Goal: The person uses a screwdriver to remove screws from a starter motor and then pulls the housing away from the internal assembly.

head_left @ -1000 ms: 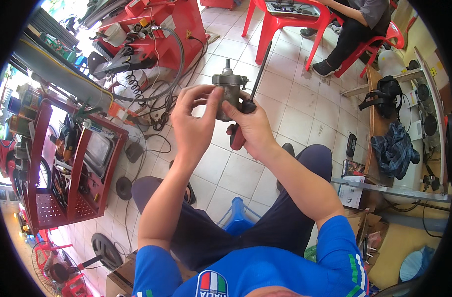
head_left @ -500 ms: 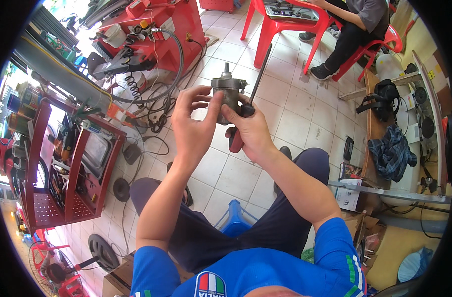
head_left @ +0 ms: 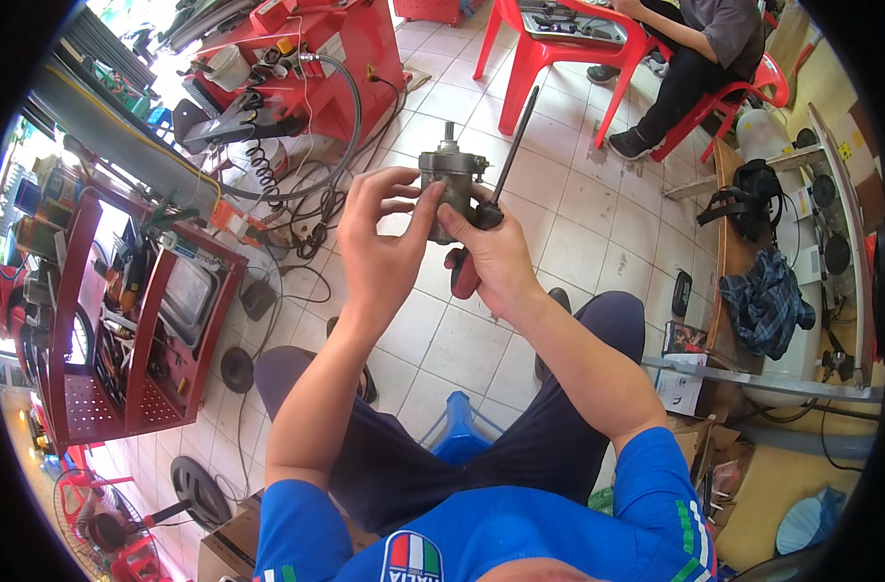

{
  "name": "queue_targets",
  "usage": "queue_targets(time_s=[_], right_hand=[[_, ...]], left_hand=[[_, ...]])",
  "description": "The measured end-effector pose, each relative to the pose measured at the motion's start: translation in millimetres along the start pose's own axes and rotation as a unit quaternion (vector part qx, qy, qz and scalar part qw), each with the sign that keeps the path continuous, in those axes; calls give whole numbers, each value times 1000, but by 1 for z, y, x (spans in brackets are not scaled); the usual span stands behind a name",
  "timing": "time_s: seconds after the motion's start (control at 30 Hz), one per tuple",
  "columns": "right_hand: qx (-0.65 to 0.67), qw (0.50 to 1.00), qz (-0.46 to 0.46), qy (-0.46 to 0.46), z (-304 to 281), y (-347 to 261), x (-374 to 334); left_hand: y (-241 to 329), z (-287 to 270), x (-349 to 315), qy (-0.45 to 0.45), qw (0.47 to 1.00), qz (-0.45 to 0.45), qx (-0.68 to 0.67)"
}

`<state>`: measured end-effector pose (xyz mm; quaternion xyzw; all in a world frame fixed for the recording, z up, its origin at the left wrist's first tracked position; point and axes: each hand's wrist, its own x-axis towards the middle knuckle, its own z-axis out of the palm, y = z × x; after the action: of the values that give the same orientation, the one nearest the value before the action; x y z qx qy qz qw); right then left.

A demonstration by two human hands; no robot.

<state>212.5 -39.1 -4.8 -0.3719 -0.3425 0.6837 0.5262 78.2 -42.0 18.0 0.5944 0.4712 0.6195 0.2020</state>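
A grey metal motor (head_left: 446,167), cylindrical with a toothed shaft pointing up and away, is held in front of my knees. My left hand (head_left: 379,233) has its thumb and fingertips closed around the motor's left side. On the other side, the thumb of my right hand (head_left: 496,254) presses against the motor body. That same hand also grips a screwdriver (head_left: 517,144) by its red and black handle. The long dark blade of the screwdriver slants up beside the motor, apart from the shaft. My right fingers are partly hidden behind the motor and handle.
A red tool rack (head_left: 156,320) stands at left, with a red machine (head_left: 336,87) and hoses beyond it. A blue stool (head_left: 459,427) shows between my legs. Far right, a person (head_left: 699,68) sits by a red chair (head_left: 559,60). A wooden bench (head_left: 738,257) lines the right.
The motor has shifted very slightly to the right in my hands. The screwdriver has moved slightly right with it. Both hands keep their grip.
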Motion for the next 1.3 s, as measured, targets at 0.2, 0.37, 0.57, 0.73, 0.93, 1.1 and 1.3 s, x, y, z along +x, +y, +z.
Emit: queue_targets(time_s=[0.2,0.37,0.57,0.73,0.93,1.1,1.3], right_hand=[[7,1000,5,6,0,1,0],[7,1000,6,4,1,1,-1],[8,1000,6,-1,0,1,1],[8,1000,2,3,-1,3,1],[4,1000,0,0,-1,4,2],[-9,1000,8,3,-1,2,1],[-6,1000,2,7,-1,3,1]], left_hand=[[-4,-2,1,-12,999,16,29],[-2,-3,1,-15,999,33,38],[-3,-4,1,-28,998,36,35],[-1,-2,1,-17,999,15,27],[-3,-2,1,-21,999,21,33],[-6,-4,1,-29,998,38,33],[-2,-3,2,-24,999,29,26]])
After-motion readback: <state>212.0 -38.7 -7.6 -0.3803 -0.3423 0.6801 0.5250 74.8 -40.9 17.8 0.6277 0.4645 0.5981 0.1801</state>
